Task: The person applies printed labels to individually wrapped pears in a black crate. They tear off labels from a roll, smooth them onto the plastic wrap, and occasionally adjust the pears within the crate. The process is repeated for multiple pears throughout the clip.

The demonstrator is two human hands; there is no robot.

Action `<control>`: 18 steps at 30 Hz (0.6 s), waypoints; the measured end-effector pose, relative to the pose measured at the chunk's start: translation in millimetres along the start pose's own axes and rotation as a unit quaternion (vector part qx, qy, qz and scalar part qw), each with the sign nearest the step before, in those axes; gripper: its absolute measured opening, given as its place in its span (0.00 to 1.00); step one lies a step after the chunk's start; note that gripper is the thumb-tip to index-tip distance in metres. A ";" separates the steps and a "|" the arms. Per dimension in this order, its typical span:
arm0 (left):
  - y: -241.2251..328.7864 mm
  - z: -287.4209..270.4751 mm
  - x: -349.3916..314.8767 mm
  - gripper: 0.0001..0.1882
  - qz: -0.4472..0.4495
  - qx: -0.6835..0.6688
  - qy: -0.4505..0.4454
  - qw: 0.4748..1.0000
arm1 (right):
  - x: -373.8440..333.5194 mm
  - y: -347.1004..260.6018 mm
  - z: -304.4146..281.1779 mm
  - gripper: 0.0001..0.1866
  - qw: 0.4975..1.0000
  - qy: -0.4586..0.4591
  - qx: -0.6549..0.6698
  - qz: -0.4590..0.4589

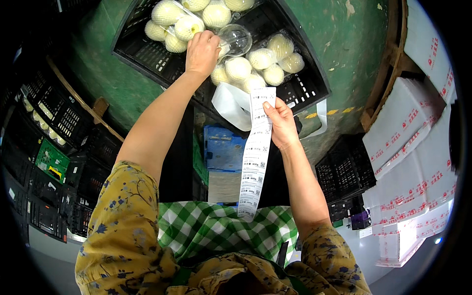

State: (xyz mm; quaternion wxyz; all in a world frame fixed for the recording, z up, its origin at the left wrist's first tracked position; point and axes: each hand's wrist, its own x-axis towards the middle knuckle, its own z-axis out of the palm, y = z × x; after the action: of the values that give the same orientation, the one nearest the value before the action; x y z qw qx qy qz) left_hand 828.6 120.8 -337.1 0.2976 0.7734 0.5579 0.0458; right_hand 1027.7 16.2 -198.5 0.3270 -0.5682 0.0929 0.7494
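Note:
My right hand (283,122) pinches a long strip of printed white labels (253,169), thumb on top. The strip hangs down over my green-and-white checked apron (196,226), and a blank white paper loop (231,107) curls beside it. My left hand (203,54) reaches into a black plastic crate (314,73), its fingers curled together among clear-wrapped packs. What its fingertips grip, if anything, is hidden. Pale round fruits (216,14) in foam netting lie around it, and a clear round plastic piece (236,40) shows beside the fingers. More netted fruits (238,69) sit nearer me.
Below the crate are a blue plastic crate (223,147) and a green crate edge (199,160). Stacked black crates (59,108) stand at left, one holding fruit. White cartons with red print (403,128) are piled at right, beside black crates (344,169). The floor (349,49) is green.

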 end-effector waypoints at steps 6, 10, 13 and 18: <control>20.8 -39.9 -31.8 0.09 0.020 -0.052 0.033 0.998 | -25.5 10.9 -5.8 0.13 0.999 -0.010 -0.020 0.022; 28.2 -61.2 -56.3 0.06 -0.177 -0.270 0.028 0.946 | -38.5 14.3 -13.1 0.12 0.999 -0.007 -0.019 0.031; 18.6 -56.4 -70.5 0.05 -0.240 -0.480 0.061 0.842 | -41.2 6.9 -8.2 0.12 1.000 -0.001 -0.021 0.018; 27.9 -46.9 -80.0 0.06 -0.303 -0.583 0.015 0.754 | -44.5 3.8 -8.3 0.11 0.998 -0.034 -0.041 0.017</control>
State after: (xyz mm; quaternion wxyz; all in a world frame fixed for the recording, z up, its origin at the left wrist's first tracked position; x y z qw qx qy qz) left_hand 803.1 63.2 -263.6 0.6808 0.2397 0.6324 0.2812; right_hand 1038.2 -8.1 -161.6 0.2932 -0.5539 0.0610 0.7769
